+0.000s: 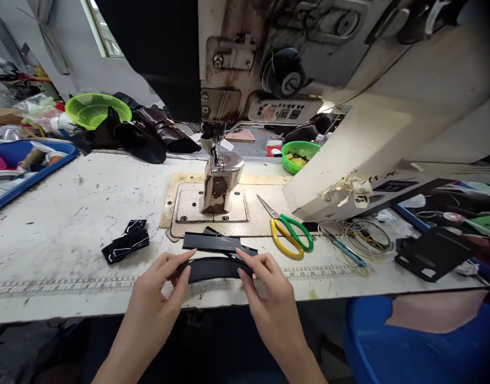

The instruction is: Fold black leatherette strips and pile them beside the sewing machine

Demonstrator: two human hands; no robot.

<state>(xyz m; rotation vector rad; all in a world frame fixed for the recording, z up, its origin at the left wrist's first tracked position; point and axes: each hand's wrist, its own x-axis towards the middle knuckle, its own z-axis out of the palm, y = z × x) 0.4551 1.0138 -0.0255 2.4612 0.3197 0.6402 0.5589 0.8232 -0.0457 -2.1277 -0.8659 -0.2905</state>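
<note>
Between my hands a black strip point(215, 269), perhaps leather, is held by its two ends and bows slightly upward. My left hand point(162, 282) pinches the left end between thumb and fingers. The right end is pinched the same way by my right hand point(266, 282). Just beyond lie more flat black strips point(210, 241), partly stacked, on the table in front of the sewing machine's post point(221, 184). Farther left sits a small pile of folded black pieces point(127, 242) with shiny edges.
Scissors point(290, 232) with yellow and green handles lie right of the strips. A ruler tape point(69, 284) runs along the table's front edge. Beyond the scissors are a blue cutter point(346, 249) and tangled cord. A blue tray point(37, 173) stands left; the machine head point(232, 64) hangs above.
</note>
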